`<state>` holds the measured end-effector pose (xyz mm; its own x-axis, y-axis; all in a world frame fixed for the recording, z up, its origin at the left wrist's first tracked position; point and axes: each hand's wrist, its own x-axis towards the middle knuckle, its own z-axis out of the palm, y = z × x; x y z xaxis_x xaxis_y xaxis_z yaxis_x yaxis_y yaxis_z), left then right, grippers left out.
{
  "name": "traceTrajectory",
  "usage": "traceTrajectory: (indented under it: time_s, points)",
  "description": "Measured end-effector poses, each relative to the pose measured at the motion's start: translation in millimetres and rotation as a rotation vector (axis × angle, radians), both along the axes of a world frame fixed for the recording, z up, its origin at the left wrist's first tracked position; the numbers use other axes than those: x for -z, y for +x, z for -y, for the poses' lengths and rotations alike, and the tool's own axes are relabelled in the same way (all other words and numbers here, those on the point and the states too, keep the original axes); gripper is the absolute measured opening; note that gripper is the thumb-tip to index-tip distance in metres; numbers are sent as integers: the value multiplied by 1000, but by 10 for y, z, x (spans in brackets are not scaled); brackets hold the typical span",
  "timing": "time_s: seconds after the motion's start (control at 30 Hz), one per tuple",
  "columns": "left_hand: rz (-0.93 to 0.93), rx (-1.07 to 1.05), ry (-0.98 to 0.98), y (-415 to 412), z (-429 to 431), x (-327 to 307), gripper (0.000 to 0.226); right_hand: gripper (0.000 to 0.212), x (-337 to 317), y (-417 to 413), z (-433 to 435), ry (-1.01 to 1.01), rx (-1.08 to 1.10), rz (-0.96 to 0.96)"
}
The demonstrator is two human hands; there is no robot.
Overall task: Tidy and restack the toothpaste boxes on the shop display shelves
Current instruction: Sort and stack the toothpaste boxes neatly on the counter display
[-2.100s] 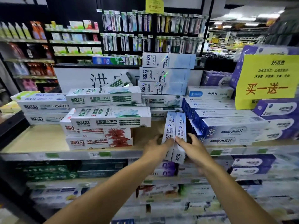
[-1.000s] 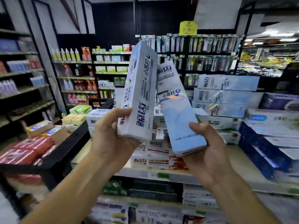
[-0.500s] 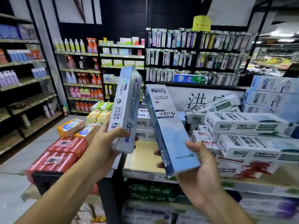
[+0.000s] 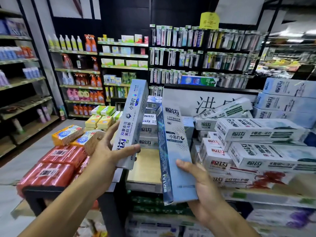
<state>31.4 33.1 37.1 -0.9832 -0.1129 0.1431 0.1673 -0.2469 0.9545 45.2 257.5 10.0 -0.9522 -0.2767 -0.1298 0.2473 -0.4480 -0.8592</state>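
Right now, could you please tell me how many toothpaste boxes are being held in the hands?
2. The left box is held near upright in the left hand; the right box leans in the right hand. No third shows behind either.

Two long pale-blue toothpaste boxes are held on end above the wooden shelf [image 4: 147, 168]. The left box [image 4: 130, 124] leans to the right, gripped near its lower end by the left hand [image 4: 106, 156]. The right box [image 4: 177, 159] (its darker blue side faces left) stands nearly upright in the right hand [image 4: 203, 190]. Behind them, white boxes [image 4: 256, 151] lie untidily stacked on the shelf, with one tilted box [image 4: 227, 108] on top.
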Motion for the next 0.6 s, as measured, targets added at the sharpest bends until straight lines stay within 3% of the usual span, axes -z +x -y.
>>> traceTrajectory:
  time_s: [0.2, 0.43, 0.53, 0.6]
  points:
    - [37, -18, -90, -11, -65, 19, 112, 65, -55, -74, 6, 159, 81, -123]
    - [41, -26, -64, -26, -64, 20, 84, 73, -36, -165, -42, 248, 125, -221]
    - [38, 148, 138, -33, -46, 51, 44, 63, -8, -214, -65, 250, 153, -265]
    - [85, 268, 275, -28, -65, 96, 39, 51, -10, -236, -67, 251, 162, -306]
